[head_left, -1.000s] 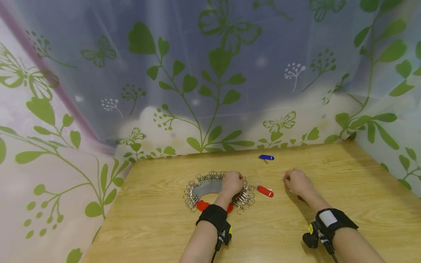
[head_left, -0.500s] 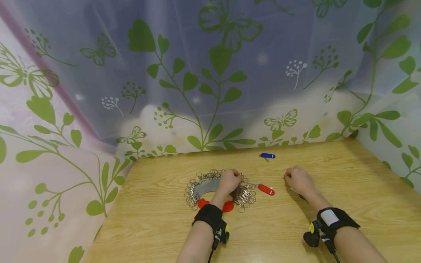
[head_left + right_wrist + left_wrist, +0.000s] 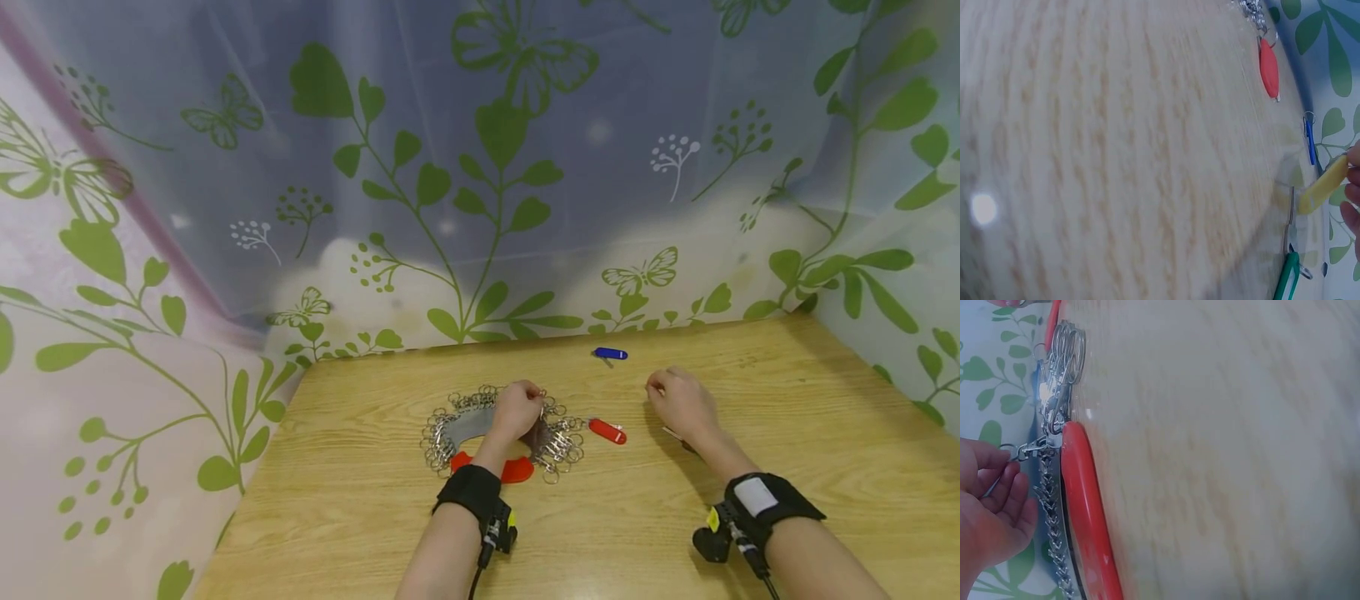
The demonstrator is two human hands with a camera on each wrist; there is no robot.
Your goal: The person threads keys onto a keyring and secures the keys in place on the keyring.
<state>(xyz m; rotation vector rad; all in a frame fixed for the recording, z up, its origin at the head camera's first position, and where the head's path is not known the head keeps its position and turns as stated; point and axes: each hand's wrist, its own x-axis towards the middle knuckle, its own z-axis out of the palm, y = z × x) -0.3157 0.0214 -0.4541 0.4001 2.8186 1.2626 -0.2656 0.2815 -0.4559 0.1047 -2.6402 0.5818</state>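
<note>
A grey curved key holder point(image 3: 463, 428) with a red handle point(image 3: 1090, 512) lies on the table, fringed by several metal clips and split rings. My left hand point(image 3: 517, 410) pinches one split ring point(image 3: 1009, 447) on a clip at its far side. Off to the right, my right hand point(image 3: 681, 405) pinches the end of a yellow key tag point(image 3: 1324, 185), which the head view hides. Beneath that hand is a green key tag point(image 3: 1286, 276) with a ring and metal pieces, perhaps keys. Beside the holder, a red key tag point(image 3: 607, 431) appears joined to one of its rings.
A blue key tag point(image 3: 611, 354) with a small metal piece lies near the back edge of the wooden table point(image 3: 360, 533). Patterned curtains point(image 3: 420, 167) rise behind and at both sides. Each wrist wears a black camera strap point(image 3: 471, 492) with a cable.
My left hand has shifted slightly left and toward the back, over the holder, with its fingertips still at the rings. My right hand has risen slightly in the head view.
</note>
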